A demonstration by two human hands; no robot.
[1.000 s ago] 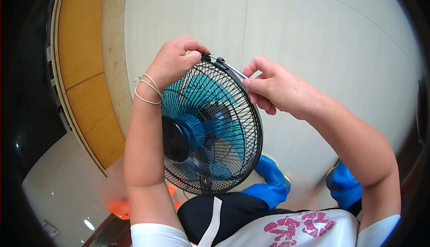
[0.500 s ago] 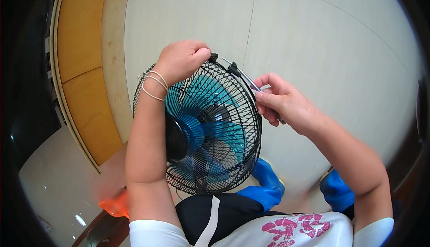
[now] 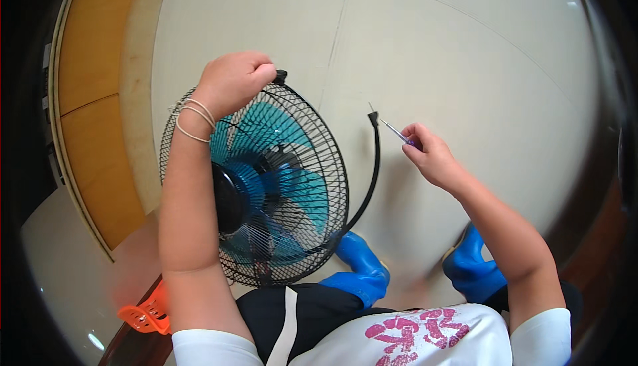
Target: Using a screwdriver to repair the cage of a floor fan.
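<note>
An electric fan [image 3: 292,173] with a black wire cage and teal blades stands upright in front of me. My left hand [image 3: 234,79] is closed over the top rim of its cage, beside a small black clip [image 3: 281,76]. Off the cage's right side springs a loose black rim band [image 3: 377,167], its lower end still at the fan. A thin screw sticks up from the black block at the band's free end. In my right hand [image 3: 430,156] is a thin screwdriver [image 3: 396,131] with a purple handle, its tip close to that block; I cannot tell whether they touch.
Pale floor tiles [image 3: 465,54] spread beyond the fan. Yellow-brown cabinet panels [image 3: 93,127] run along the left. An orange plastic object [image 3: 146,313] lies at lower left. My blue boots [image 3: 362,263] stand near the fan's base.
The rim band has swung outward, away from the cage. My right hand has shifted slightly right and down with the screwdriver. In the picture, the fan and left hand have moved left.
</note>
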